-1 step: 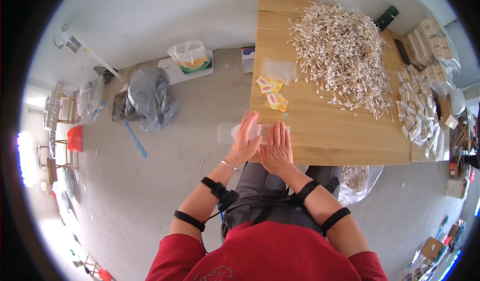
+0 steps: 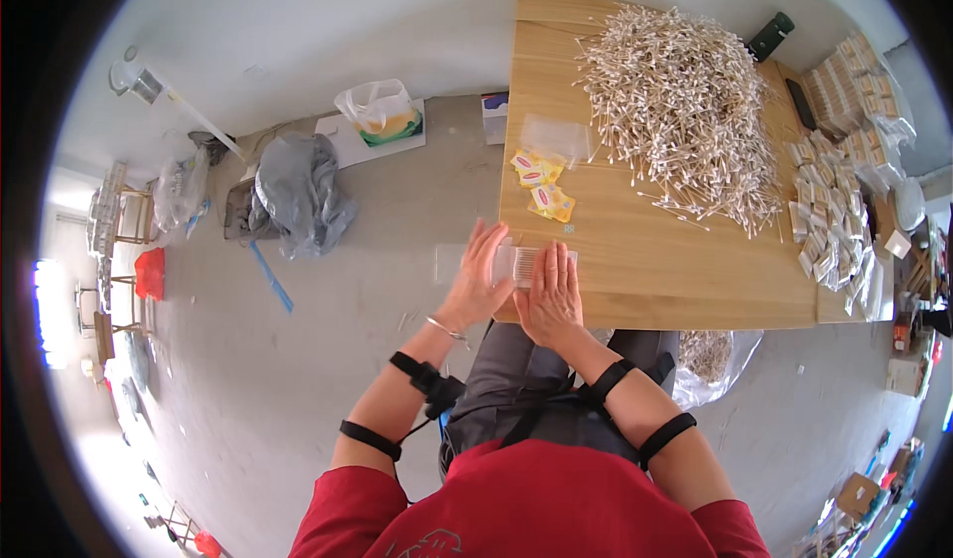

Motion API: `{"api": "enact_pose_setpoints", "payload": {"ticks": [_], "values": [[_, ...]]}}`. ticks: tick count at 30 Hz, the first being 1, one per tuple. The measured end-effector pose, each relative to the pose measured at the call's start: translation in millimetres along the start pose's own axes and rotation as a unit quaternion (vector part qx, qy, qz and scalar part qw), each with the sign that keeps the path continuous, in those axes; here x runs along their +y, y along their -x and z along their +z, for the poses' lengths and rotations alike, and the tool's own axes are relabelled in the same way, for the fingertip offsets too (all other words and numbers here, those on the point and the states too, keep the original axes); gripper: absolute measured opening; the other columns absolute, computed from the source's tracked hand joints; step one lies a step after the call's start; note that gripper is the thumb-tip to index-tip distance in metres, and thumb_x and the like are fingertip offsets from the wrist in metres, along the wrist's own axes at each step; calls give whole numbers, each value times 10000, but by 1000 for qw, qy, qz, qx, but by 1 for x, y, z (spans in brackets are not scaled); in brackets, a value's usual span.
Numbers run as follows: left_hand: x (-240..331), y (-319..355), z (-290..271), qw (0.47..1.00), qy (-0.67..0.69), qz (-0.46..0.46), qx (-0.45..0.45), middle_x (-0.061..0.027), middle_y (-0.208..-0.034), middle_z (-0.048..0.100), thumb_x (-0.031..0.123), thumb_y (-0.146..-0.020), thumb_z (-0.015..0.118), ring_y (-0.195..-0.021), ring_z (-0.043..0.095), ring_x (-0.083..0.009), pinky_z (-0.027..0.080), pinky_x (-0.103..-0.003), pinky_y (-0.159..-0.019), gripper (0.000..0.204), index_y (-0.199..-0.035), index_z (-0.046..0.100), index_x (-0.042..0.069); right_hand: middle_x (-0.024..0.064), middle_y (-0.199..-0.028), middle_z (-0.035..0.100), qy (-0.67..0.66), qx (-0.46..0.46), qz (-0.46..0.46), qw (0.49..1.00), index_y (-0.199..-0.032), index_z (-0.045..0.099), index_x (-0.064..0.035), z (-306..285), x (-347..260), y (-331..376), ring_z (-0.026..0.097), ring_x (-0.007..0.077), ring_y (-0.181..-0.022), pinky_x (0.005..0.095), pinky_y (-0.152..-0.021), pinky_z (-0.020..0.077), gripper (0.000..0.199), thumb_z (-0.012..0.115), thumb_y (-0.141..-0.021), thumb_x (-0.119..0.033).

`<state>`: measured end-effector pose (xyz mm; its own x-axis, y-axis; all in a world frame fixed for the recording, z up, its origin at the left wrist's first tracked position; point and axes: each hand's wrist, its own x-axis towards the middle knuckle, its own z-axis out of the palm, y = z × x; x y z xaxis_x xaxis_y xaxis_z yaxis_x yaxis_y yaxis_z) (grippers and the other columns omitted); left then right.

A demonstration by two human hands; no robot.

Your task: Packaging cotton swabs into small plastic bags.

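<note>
At the table's near left corner, a clear plastic bag (image 2: pixel 524 265) holds a row of cotton swabs. My right hand (image 2: pixel 552 295) lies flat over its right part, fingers stretched out side by side. Over the left part is my left hand (image 2: pixel 478 280), its fingers extended and the thumb toward the right hand. The bag's transparent end sticks out past the table edge, left of that hand. Just beyond my hands are several yellow printed cards (image 2: pixel 546 201) and a stack of clear empty bags (image 2: pixel 558 139). A big heap of loose cotton swabs (image 2: pixel 685 111) covers the far middle.
The wooden table (image 2: pixel 655 280) carries packed swab bundles (image 2: pixel 829 210) at its right side, plus a dark phone (image 2: pixel 799 103) and a dark bottle (image 2: pixel 770 36). A plastic sack of swabs (image 2: pixel 707 359) sits below the near edge. Grey plastic (image 2: pixel 301 196) lies on the floor at left.
My left hand has shifted slightly left and down, baring more of the bag between my hands. The right hand stays in place.
</note>
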<state>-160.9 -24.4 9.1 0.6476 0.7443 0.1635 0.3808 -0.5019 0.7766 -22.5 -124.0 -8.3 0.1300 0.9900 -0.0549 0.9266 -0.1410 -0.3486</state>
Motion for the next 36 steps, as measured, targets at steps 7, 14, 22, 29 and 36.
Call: {"api": "enact_pose_setpoints", "payload": {"ticks": [7, 14, 22, 29, 36], "values": [[-13, -4, -42, 969, -193, -27, -153, -130, -1393, 446, 162, -685, 753, -1404, 264, -313, 214, -422, -1175, 724, -1323, 445, 15, 271, -1540, 79, 11, -26, -14, 1000, -1446, 156, 116, 3, -15, -5, 32, 388, -1450, 461, -1176, 53, 776, 382, -924, -411], [-12, -8, -41, 967, -220, 18, -128, -102, -1325, 519, 175, -656, 782, -1378, 324, -271, 211, -417, -1178, 629, -1220, 542, 33, 271, -1537, 91, -1, -12, -36, 999, -1441, 169, 120, 8, -24, -8, 44, 391, -1448, 461, -1176, 55, 776, 386, -921, -413], [-21, -1, -44, 970, -206, 12, -127, -107, -1345, 497, 168, -619, 804, -1371, 330, -301, 211, -452, -1171, 751, -1290, 487, 54, 282, -1535, 76, -22, -13, -49, 998, -1441, 148, 125, 14, -44, -16, 31, 398, -1448, 469, -1175, 43, 797, 421, -913, -405], [-55, 25, -51, 977, 55, -205, 21, -169, -1376, 457, 226, -759, 767, -1339, 369, -298, 305, -390, -1105, 811, -1417, 334, 36, 294, -1535, 36, -49, -40, -27, 998, -1448, 31, 120, 13, -58, -18, -6, 417, -1444, 478, -1174, 22, 899, 496, -884, -406], [-60, 26, -26, 855, 395, -336, 29, -60, -1051, 651, 285, -931, 613, -943, 611, -127, 495, -287, -867, 434, -1223, 557, -32, 331, -1515, 59, -71, -3, -36, 997, -1440, 44, 126, 22, -64, -22, 13, 455, -1431, 502, -1166, 38, 918, 548, -868, -385]]}}
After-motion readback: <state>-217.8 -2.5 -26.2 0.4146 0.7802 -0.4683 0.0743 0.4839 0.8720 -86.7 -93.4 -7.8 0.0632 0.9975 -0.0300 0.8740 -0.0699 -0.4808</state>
